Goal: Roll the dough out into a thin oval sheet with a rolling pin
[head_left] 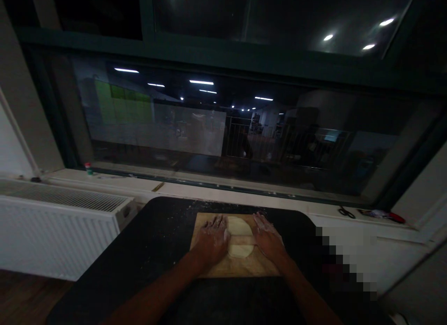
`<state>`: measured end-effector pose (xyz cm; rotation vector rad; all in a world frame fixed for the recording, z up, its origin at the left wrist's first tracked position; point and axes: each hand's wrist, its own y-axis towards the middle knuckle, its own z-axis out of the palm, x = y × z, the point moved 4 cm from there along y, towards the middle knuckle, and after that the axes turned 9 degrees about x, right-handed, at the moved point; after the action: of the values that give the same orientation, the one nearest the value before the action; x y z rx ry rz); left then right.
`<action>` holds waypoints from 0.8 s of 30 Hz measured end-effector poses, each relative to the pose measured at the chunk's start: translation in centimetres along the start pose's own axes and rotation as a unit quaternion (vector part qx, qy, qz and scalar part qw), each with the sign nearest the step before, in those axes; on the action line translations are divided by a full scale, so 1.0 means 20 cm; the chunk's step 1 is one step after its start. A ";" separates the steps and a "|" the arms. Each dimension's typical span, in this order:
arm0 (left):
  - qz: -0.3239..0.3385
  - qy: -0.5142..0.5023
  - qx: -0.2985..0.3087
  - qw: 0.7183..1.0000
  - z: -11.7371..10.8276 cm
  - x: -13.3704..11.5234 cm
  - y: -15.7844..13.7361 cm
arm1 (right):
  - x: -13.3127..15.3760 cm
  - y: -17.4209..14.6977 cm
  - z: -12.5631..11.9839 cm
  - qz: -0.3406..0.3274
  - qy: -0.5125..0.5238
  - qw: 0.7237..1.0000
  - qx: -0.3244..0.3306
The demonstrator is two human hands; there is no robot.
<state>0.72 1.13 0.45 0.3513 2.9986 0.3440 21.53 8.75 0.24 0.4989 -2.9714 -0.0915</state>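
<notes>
A round, flat sheet of pale dough lies on a wooden board. Across the dough runs a light wooden rolling pin, lying crosswise. My left hand rests palm down over the pin's left end, its floury fingers stretched forward over the board. Over the right end lies my right hand, also flat, with straight fingers dusted in flour. Both ends of the pin are hidden beneath my hands.
The board sits on a black table with flour specks. Behind it runs a white windowsill holding scissors, a small red-capped bottle and a colourful packet. A white radiator stands left, below a dark window.
</notes>
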 end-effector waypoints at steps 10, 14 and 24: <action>0.083 0.002 -0.082 0.993 -0.01 -0.09 -0.33 | -0.01 -0.42 0.10 -0.041 0.020 0.992 -0.116; 0.092 -0.011 -0.093 0.991 0.01 -0.08 -0.36 | -0.01 -0.42 0.07 -0.044 0.028 0.993 -0.102; 0.016 -0.018 -0.001 1.000 -0.03 0.07 0.02 | 0.08 0.13 -0.09 -0.133 -0.037 0.990 -0.038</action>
<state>-0.65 1.73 1.11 0.4001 2.9602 0.3400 19.33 10.67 2.41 0.8982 -2.9387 -0.2527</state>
